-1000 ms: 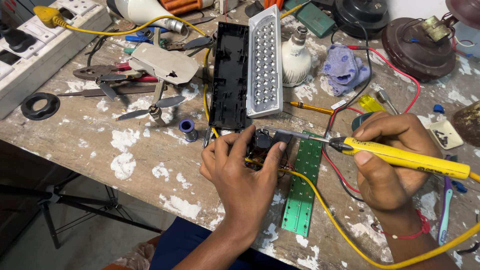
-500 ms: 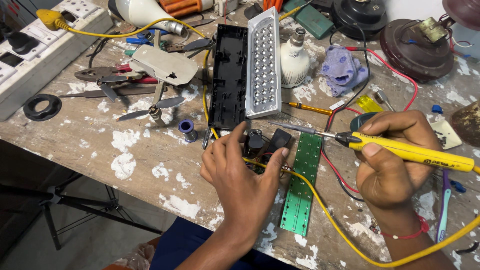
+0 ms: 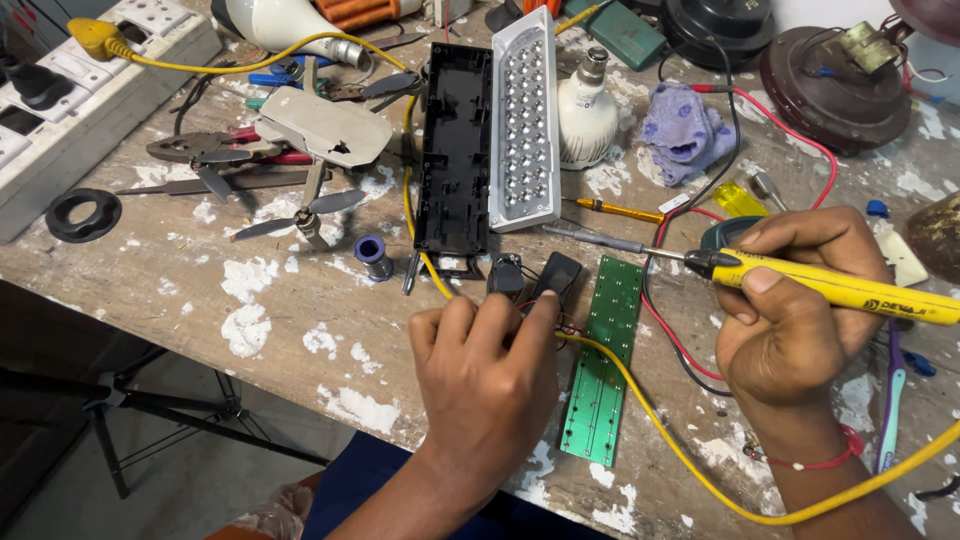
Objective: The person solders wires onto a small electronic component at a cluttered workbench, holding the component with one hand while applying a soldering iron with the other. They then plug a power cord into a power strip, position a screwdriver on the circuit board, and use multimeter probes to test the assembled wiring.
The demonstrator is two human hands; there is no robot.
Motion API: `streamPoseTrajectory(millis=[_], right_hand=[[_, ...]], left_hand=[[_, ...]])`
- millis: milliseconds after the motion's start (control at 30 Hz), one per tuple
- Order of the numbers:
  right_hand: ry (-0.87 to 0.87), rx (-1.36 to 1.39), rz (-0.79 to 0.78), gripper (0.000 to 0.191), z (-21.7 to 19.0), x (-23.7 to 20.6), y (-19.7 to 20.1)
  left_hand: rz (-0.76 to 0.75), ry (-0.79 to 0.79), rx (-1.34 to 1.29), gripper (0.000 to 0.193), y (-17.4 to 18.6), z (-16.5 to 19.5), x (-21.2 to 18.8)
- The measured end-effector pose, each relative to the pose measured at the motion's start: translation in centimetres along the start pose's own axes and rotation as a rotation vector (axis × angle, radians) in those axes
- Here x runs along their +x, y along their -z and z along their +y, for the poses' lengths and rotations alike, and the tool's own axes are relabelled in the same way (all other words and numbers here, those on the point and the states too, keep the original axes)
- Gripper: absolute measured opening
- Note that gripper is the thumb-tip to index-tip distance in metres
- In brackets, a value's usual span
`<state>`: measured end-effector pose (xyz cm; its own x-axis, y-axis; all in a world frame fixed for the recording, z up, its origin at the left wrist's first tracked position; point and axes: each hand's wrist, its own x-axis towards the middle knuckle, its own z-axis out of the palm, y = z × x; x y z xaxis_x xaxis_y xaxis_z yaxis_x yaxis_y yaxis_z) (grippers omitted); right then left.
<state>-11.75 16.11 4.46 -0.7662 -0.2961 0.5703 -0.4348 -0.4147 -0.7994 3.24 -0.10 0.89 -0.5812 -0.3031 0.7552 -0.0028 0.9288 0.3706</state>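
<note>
From the head camera, my left hand [image 3: 490,375] lies palm down on the workbench [image 3: 300,330], fingertips curled onto a small black part [image 3: 555,277] with thin wires, just beside the green circuit board [image 3: 603,360] (how tightly I pinch it, I cannot tell). My right hand [image 3: 790,320] is closed around the yellow soldering iron [image 3: 830,287], its metal tip [image 3: 590,237] pointing left, above the black part. Its yellow cord [image 3: 660,420] runs under my left fingers. A white LED panel [image 3: 525,120] and black housing [image 3: 455,140] lie beyond.
</note>
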Motion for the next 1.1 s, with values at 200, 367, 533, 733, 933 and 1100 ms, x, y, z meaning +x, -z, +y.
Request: streamPoseTrajectory(millis=[200,367,533,733,933,1100], right_hand=[[-0.013,-0.020,-0.003,0.016,0.4,-0.1,0.6],[-0.069,-0.007,0.031,0.012,1.1,-0.1,1.5],[-0.142,0.034,0.152,0.009,1.5,0.3,1.9],[-0.140,0.021,0.161,0.008,1.0,-0.2,2.3],[-0.122,0.017,0.138,0.009,0.3,-0.7,2.6],[-0.115,0.014,0.131,0.010,0.0,-0.8,2.6]], left_hand=[[0.109,0.042,0.053,0.019,0.3,-1.2,2.2],[0.172,0.164,-0.030,0.033,1.0,-2.1,2.7],[0.030,-0.102,-0.062,0.011,0.8,-1.8,1.8],[-0.108,-0.139,0.011,0.022,-0.2,-0.4,1.6],[-0.094,-0.055,0.045,0.030,-1.1,0.9,2.3],[-0.062,-0.004,0.073,0.028,-1.6,1.6,2.4]])
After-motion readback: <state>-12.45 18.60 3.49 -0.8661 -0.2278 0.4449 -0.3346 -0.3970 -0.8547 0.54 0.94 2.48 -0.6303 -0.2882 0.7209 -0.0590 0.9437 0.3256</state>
